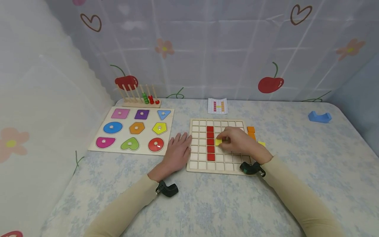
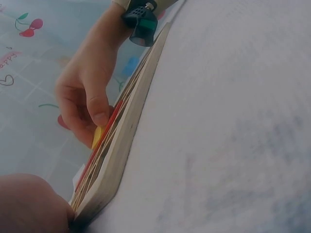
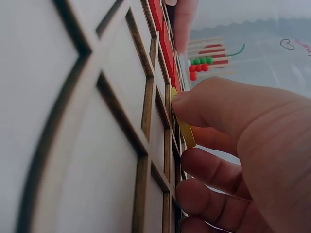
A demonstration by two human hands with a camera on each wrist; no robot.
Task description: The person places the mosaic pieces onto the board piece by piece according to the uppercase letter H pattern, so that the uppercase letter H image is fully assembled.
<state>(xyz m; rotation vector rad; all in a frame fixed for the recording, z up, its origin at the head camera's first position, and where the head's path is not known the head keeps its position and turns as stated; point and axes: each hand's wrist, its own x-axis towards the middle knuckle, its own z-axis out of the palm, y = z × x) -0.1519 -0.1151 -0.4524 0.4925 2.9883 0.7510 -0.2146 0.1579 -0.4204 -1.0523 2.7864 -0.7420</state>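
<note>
A wooden grid board [image 1: 219, 168] lies on the table, with a column of several red square tiles [image 1: 210, 142] set in its cells. My right hand [image 1: 237, 140] pinches a yellow square tile [image 1: 218, 142] between thumb and fingers, just right of the middle red tile. In the right wrist view the yellow tile [image 3: 185, 131] stands tilted at the grid. My left hand [image 1: 178, 151] lies flat with its fingers straight, touching the board's left edge. Orange tiles [image 1: 251, 129] and another yellow tile [image 1: 261, 144] lie beside the board's right edge, partly hidden by my right hand and wrist.
A shape puzzle board [image 1: 118, 131] with knobbed pieces lies at left. Behind it stands a peg rack [image 1: 141, 103] with green and red beads. A pattern card [image 1: 217, 106] lies behind the grid board. A blue curved block [image 1: 319, 117] sits at far right.
</note>
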